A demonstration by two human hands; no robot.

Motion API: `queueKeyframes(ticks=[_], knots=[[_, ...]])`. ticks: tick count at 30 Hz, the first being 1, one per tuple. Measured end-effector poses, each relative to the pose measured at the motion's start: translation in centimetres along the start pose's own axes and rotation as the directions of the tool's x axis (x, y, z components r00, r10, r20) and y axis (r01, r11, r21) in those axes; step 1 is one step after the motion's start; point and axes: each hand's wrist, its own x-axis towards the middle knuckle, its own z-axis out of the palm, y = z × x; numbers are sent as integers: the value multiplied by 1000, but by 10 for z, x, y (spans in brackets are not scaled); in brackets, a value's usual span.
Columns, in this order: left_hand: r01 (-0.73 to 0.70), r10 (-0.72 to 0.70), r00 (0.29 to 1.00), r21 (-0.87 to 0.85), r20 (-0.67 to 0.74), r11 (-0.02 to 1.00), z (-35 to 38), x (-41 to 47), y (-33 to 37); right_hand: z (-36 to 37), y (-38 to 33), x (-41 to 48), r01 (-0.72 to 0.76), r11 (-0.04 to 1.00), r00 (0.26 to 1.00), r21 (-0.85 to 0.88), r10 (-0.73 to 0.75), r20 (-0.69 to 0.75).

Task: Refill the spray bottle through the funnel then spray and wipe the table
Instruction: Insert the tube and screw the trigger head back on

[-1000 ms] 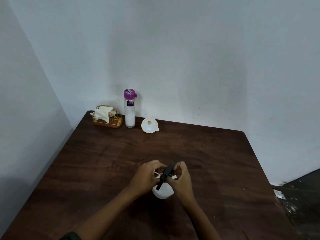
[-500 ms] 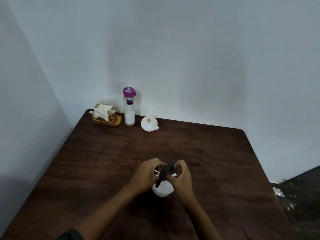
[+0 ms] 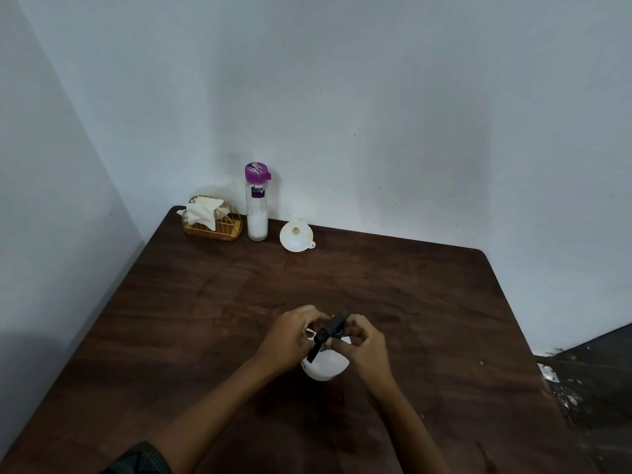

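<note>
Both hands stay closed on the white spray bottle (image 3: 325, 366) near the table's (image 3: 205, 319) front centre: left hand (image 3: 290, 336) grips its neck, right hand (image 3: 362, 340) pinches the black sprayer head (image 3: 330, 331), unchanged from 0.5 s ago. Funnel (image 3: 296, 236), purple-capped bottle (image 3: 257, 203) and napkin holder (image 3: 212, 222) remain at the far edge.

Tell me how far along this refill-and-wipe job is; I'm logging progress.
Early. Nothing looks finished yet. In hand: both hands, left hand and right hand, grip the white spray bottle at its black spray head, apparently working it off. Left: the funnel lies unused by the wall, the purple-capped bottle stands capped, and the cloth sits in its holder; so filling, spraying and wiping remain.
</note>
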Motion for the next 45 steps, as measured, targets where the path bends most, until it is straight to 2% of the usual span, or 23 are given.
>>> queueKeyframes(ticks=[5, 12, 23, 32, 36, 38, 40, 42, 44, 45], knots=[[-14, 14, 1000, 4, -6, 1000, 0, 0, 1, 7, -5, 0, 21, 998, 1000, -56, -22, -11], [-35, 34, 999, 24, 11, 999, 0, 1, -1, -15, 0, 5, -8, 1000, 982, -10, 9, 190], [-68, 68, 998, -30, 3, 997, 1, 3, -5, -14, -7, 8, 53, 998, 997, -40, -51, 65], [-75, 75, 997, -39, -3, 996, -2, -1, -6, -4, -15, -1, 25, 1000, 999, -10, -25, -28], [-67, 70, 997, -54, 42, 996, -5, 0, -2, -4, -16, -1, -2, 1000, 1000, -13, 2, -13], [-12, 21, 993, -79, 118, 997, -9, 4, -3, -5, -20, -2, -15, 1000, 1000, 16, 15, -4], [171, -128, 970, -203, 205, 964, -14, 4, -10, -7, -25, -3, -34, 997, 999, 62, 36, -31], [373, -274, 919, -399, 283, 838, -22, -7, -18, -12, -27, -6, -69, 991, 991, 110, 81, -110], [461, -274, 876, -519, 398, 719, -22, -24, -20, -18, -27, -9, -106, 982, 973, 157, 135, -187], [468, -231, 859, -517, 457, 716, -17, -32, -19, -20, -27, -10, -116, 978, 966, 174, 152, -208]])
